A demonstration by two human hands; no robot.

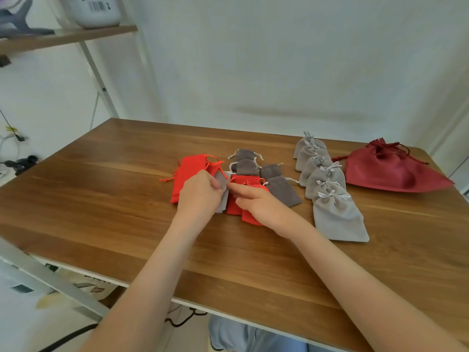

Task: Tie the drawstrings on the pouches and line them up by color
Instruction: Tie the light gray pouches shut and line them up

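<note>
A loose pile of pouches lies mid-table: bright red pouches (pixel 186 174), small red ones (pixel 250 214) and dark grey ones (pixel 283 190). My left hand (pixel 199 193) pinches a light grey pouch (pixel 223 196) at the pile's front. My right hand (pixel 256 201) rests on the small red pouches, index finger stretched toward that grey pouch, holding nothing. To the right, several light grey pouches (pixel 337 217) with tied white strings lie in an overlapping row running away from me.
A large dark red drawstring bag (pixel 388 171) lies at the table's far right, by the edge. The wooden table (pixel 101 199) meets a white wall behind. A shelf (pixel 63 38) with a white container hangs at upper left.
</note>
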